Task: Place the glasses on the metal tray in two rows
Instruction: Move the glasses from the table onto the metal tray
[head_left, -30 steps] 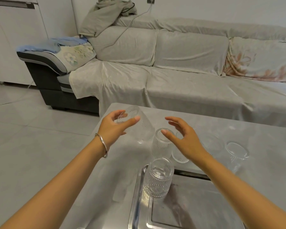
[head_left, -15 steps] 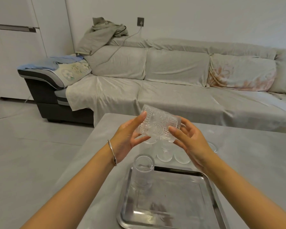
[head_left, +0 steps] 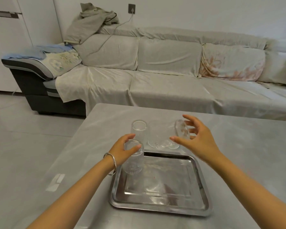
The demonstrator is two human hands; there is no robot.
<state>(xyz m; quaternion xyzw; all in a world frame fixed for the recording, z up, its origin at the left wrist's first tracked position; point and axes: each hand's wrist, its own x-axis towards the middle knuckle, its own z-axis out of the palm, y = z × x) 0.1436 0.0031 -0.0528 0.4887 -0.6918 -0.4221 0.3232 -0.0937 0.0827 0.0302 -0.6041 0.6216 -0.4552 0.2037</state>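
Note:
A metal tray (head_left: pixel 160 200) lies on the grey table in front of me. One ribbed glass (head_left: pixel 133 164) stands upright in the tray's far left corner, and my left hand (head_left: pixel 121 152) is closed around its rim. My right hand (head_left: pixel 200 139) holds a patterned glass (head_left: pixel 180 132) tilted on its side above the table, just beyond the tray's far edge, with its base towards me. A plain glass (head_left: pixel 139 130) stands on the table behind my left hand. More clear glasses (head_left: pixel 157 139) stand between my hands, partly hidden by the tilted one.
The grey table (head_left: pixel 238 146) ends at a left edge with tiled floor (head_left: pixel 31 138) beyond it. A long covered sofa (head_left: pixel 155 80) runs behind the table's far edge. A pale strip (head_left: pixel 55 181) shows on the tabletop to the left of my forearm.
Both hands held the patterned glass before; now only my right hand holds it, further right. My left hand has dropped onto the ribbed glass on the tray.

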